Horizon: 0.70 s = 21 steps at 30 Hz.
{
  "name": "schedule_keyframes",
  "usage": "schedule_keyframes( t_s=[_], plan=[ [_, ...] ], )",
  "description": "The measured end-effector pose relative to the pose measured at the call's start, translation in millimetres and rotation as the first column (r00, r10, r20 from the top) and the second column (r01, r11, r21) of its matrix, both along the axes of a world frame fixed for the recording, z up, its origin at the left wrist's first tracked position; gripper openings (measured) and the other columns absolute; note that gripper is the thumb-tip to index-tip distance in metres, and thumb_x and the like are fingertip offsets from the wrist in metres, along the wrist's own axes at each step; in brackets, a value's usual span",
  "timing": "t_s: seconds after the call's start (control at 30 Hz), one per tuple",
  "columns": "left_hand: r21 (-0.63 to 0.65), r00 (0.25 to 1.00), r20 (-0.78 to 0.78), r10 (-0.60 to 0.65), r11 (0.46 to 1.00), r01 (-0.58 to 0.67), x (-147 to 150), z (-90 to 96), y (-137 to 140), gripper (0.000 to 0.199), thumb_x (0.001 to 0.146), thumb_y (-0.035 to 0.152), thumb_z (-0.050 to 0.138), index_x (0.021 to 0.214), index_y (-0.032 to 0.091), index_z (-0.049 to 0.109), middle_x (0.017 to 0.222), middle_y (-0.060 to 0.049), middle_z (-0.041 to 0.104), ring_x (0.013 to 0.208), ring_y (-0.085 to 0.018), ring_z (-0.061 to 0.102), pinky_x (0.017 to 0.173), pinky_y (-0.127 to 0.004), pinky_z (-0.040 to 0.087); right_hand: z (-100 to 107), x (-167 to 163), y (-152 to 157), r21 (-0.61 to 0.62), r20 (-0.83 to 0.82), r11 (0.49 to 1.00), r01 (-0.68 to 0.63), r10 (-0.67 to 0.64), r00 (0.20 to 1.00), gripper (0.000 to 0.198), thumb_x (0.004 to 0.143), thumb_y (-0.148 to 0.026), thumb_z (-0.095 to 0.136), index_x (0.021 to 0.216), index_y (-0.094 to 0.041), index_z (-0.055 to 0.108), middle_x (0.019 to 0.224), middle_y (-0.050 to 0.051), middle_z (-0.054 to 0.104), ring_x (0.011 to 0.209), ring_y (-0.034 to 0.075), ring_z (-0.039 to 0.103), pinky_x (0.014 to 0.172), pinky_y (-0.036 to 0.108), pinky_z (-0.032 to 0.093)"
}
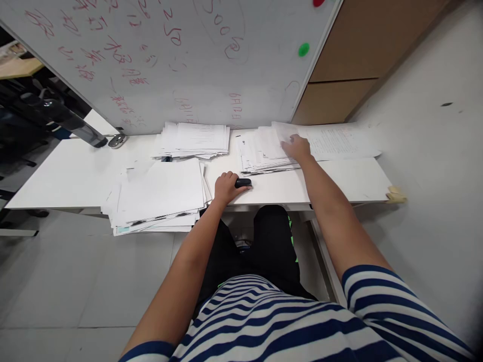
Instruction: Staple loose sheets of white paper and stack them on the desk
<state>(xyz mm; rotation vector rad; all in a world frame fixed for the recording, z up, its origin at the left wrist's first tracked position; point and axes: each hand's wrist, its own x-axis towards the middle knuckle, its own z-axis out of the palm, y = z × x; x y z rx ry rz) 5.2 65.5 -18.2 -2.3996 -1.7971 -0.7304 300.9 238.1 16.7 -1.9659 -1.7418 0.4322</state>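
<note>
My left hand rests on the white desk near its front edge, fingers wrapped round a small black stapler. Only the stapler's front end sticks out to the right of the hand. Farther back and to the right, my right hand pinches a sheet of paper at its edge. That sheet is partly lifted above a fanned stack of papers. Printed pages lie to the right of this hand. My right fingertips are partly hidden by the paper.
A second paper stack lies at the back, and a larger one overhangs the front edge of the desk. A dark bottle and a computer mouse are at left. The whiteboard stands behind.
</note>
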Motion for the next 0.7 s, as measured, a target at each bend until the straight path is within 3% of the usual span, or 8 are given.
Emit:
schedule_keyframes(
  t_s=[0.2, 0.37, 0.5, 0.6, 0.7],
  plan=[
    [-0.026, 1.0, 0.014, 0.0, 1.0, 0.0, 0.2, 2.8, -1.2, 0.055, 0.079, 0.075, 0.059, 0.088, 0.02, 0.062, 0.088, -0.01, 0.063, 0.085, -0.025, 0.054, 0.067, -0.034, 0.033, -1.6, -2.6, -0.6, 0.001, 0.064, 1.0, 0.002, -0.002, 0.998, 0.059, 0.082, -0.046, 0.062, 0.128, -0.009, 0.062, 0.121, 0.021, 0.067, 0.11, 0.034, 0.06, 0.096, 0.046, 0.047],
    [-0.058, 1.0, 0.011, 0.011, 0.998, -0.011, 0.8, 5.2, -1.7, 0.058, 0.078, 0.077, 0.057, 0.088, 0.02, 0.062, 0.089, -0.01, 0.063, 0.086, -0.025, 0.054, 0.068, -0.034, 0.033, -5.3, -4.0, -0.8, 0.025, 0.088, 1.0, 0.01, -0.012, 0.996, 0.035, 0.089, -0.035, 0.049, 0.105, -0.013, 0.071, 0.105, 0.019, 0.071, 0.102, 0.033, 0.062, 0.093, 0.045, 0.048],
    [-0.051, 1.0, 0.01, 0.019, 0.999, -0.018, 0.8, 3.4, -0.8, 0.059, 0.077, 0.078, 0.057, 0.088, 0.02, 0.063, 0.09, -0.011, 0.063, 0.087, -0.026, 0.055, 0.069, -0.035, 0.034, -2.2, -4.5, 0.0, 0.015, 0.01, 0.997, 0.076, -0.076, 0.997, 0.034, 0.093, -0.037, 0.044, 0.086, -0.015, 0.069, 0.097, 0.019, 0.07, 0.099, 0.034, 0.062, 0.095, 0.047, 0.047],
    [-0.043, 1.0, 0.022, 0.02, 0.999, -0.019, 0.4, 0.6, -0.1, 0.059, 0.077, 0.077, 0.058, 0.089, 0.02, 0.064, 0.09, -0.012, 0.064, 0.087, -0.026, 0.055, 0.07, -0.036, 0.034, 14.4, -6.6, -4.9, 0.044, -0.15, 0.99, 0.13, -0.122, 0.981, 0.038, 0.094, -0.045, 0.043, 0.079, -0.018, 0.064, 0.085, 0.014, 0.068, 0.09, 0.031, 0.063, 0.088, 0.045, 0.051],
    [-0.02, 0.999, 0.034, 0.035, 0.999, -0.034, 0.4, -0.9, 0.3, 0.057, 0.076, 0.075, 0.061, 0.089, 0.02, 0.065, 0.09, -0.013, 0.064, 0.092, -0.029, 0.056, 0.076, -0.038, 0.036, 48.5, -9.3, -23.5, 0.203, -0.249, 0.973, 0.109, -0.056, 0.967, 0.045, 0.094, -0.056, 0.042, 0.075, -0.019, 0.06, 0.074, 0.007, 0.062, 0.082, 0.026, 0.061, 0.081, 0.042, 0.053]
  ],
)
